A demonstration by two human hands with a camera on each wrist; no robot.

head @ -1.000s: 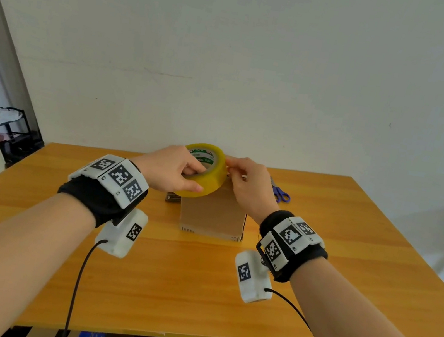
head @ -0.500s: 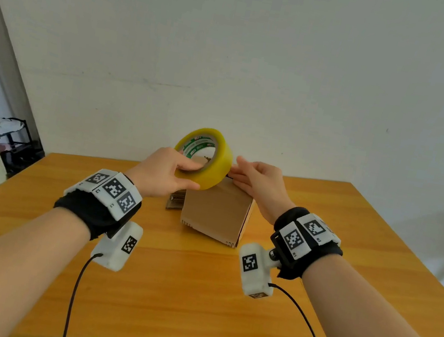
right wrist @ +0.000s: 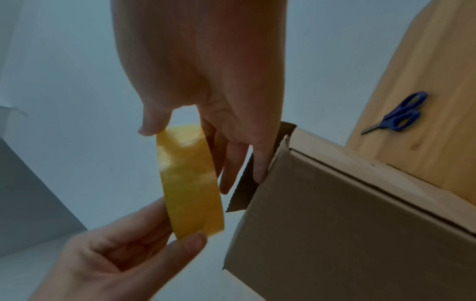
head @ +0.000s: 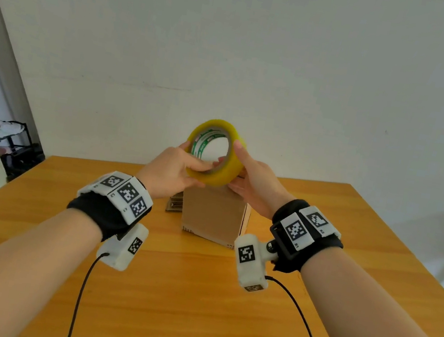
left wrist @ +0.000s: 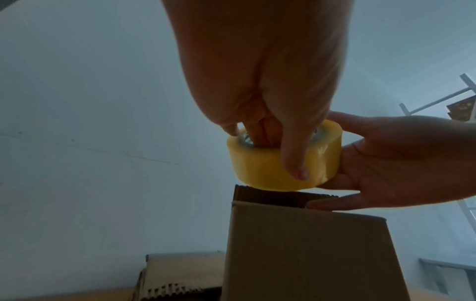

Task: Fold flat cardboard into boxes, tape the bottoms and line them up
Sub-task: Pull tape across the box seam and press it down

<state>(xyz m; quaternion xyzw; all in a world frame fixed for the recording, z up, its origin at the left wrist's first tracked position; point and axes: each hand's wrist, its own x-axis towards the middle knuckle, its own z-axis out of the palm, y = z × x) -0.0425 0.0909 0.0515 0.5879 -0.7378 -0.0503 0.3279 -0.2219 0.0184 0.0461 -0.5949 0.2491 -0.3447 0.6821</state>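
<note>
A small brown cardboard box [head: 212,216] stands on the wooden table [head: 193,296] in the head view. Just above its top, my left hand [head: 173,169] grips a yellow tape roll [head: 216,152]. The left fingers go through the core and the thumb [left wrist: 296,163] presses the outer face. My right hand [head: 257,180] lies against the roll's right side with fingers straight and spread. In the right wrist view one finger [right wrist: 260,171] touches the box's top edge [right wrist: 285,140], where a flap stands slightly raised. The box top is mostly hidden by the hands.
A stack of flat cardboard [head: 175,204] lies just behind the box on its left. Blue scissors [right wrist: 399,114] lie on the table beyond the box to the right. A white wall stands behind the table, with a dark rack [head: 13,142] at far left.
My left hand has lifted the tape roll from the box top up into the air. My right hand has left the box top and come against the roll's side.
</note>
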